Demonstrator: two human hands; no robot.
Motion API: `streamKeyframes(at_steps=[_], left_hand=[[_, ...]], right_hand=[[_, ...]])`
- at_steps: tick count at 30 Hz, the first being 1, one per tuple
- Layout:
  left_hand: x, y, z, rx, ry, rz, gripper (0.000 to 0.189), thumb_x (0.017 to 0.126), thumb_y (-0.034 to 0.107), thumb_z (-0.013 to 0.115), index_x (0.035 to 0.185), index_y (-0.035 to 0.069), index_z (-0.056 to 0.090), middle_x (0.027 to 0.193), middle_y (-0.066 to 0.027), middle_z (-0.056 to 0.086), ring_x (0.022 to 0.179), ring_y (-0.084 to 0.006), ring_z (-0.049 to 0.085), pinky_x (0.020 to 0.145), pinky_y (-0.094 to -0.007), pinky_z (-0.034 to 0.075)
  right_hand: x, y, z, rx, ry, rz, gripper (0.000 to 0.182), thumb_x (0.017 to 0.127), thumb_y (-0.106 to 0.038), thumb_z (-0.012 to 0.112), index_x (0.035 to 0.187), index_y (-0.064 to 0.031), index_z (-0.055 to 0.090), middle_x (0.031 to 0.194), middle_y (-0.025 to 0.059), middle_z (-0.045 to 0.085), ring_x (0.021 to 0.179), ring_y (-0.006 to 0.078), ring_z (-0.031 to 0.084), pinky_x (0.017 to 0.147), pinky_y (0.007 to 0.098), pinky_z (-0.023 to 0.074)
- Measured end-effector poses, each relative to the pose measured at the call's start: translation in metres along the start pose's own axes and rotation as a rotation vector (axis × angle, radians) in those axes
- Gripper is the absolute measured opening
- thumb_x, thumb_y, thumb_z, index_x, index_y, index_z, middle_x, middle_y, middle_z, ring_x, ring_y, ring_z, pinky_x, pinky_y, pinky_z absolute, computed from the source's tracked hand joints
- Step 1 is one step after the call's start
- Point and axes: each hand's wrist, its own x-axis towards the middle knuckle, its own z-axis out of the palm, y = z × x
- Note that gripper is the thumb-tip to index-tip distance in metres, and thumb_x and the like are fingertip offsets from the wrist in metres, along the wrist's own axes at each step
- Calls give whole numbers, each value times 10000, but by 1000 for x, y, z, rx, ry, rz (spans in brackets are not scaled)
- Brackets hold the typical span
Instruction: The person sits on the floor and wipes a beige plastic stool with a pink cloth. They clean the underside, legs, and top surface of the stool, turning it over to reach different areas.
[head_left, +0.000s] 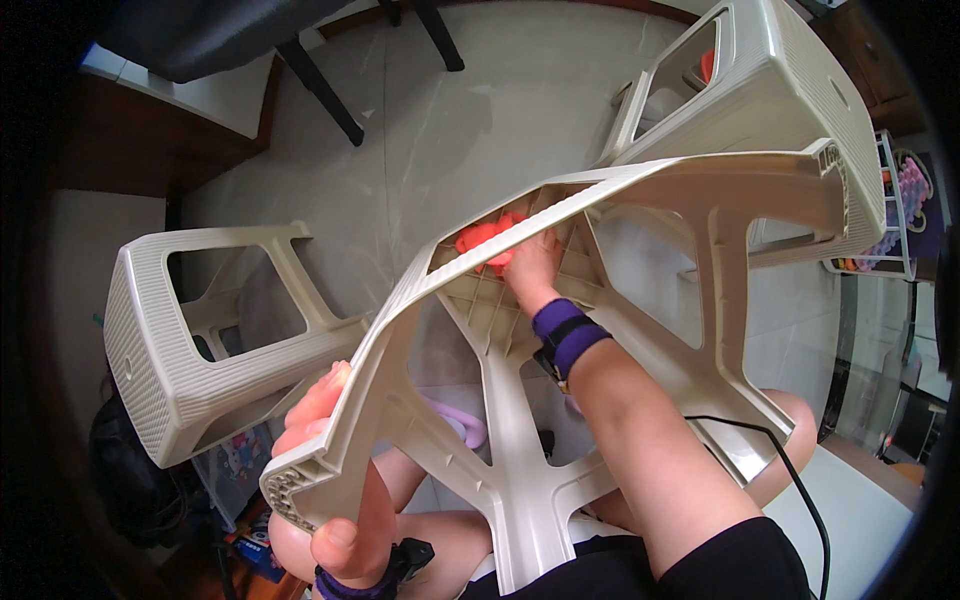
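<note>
A beige plastic stool (523, 427) rests on its side across my lap, its hollow underside and legs facing me. My left hand (373, 517) grips one leg near its foot, with the fingers over the outer face and the thumb by the end. Inside the stool, my right hand (534, 262) presses a crumpled orange-red cloth (484, 241) against the ribbed underside of the seat. The stool's edge crosses in front of part of the cloth. Purple and black bands circle both wrists.
Another beige stool (225, 300) lies on its side at the left, and a larger one (750, 112) stands tilted at the upper right. A dark chair (217, 37) is at the top left. A black cable (787, 457) runs beside my right arm. A white rack (892, 210) holds items.
</note>
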Motion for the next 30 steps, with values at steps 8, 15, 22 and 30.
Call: streamKeyframes(at_steps=[8,15,22,30], left_hand=[[3,4,7,-25,3,-51,981,622,571,732,1358,-32,490,1360,-207,515,1285,-327,469,1111,-464,286],[3,13,17,-25,62,-139,994,617,568,734,1366,-35,482,1363,-210,510,1284,-329,470,1114,-467,286],[0,4,6,42,63,-59,994,627,570,724,1374,-36,473,1375,-212,502,1290,-333,465,1120,-472,276],[2,17,16,-120,13,-167,745,713,473,770,1288,57,545,1381,-213,485,1298,-430,432,917,-574,507]], right_hand=[[40,32,-16,90,13,-19,163,874,-81,534,992,-42,639,1104,137,576,1046,337,564,765,456,488],[26,26,-1,206,-82,-138,352,770,-136,682,1098,-42,595,1179,178,561,1104,380,541,937,457,472],[-28,16,-3,315,-34,-222,592,652,-35,737,1204,-13,524,1187,182,524,1131,373,504,1032,445,412],[-35,-8,-15,176,-223,-118,538,715,-180,742,1164,5,511,1171,209,540,1125,379,510,989,439,427]])
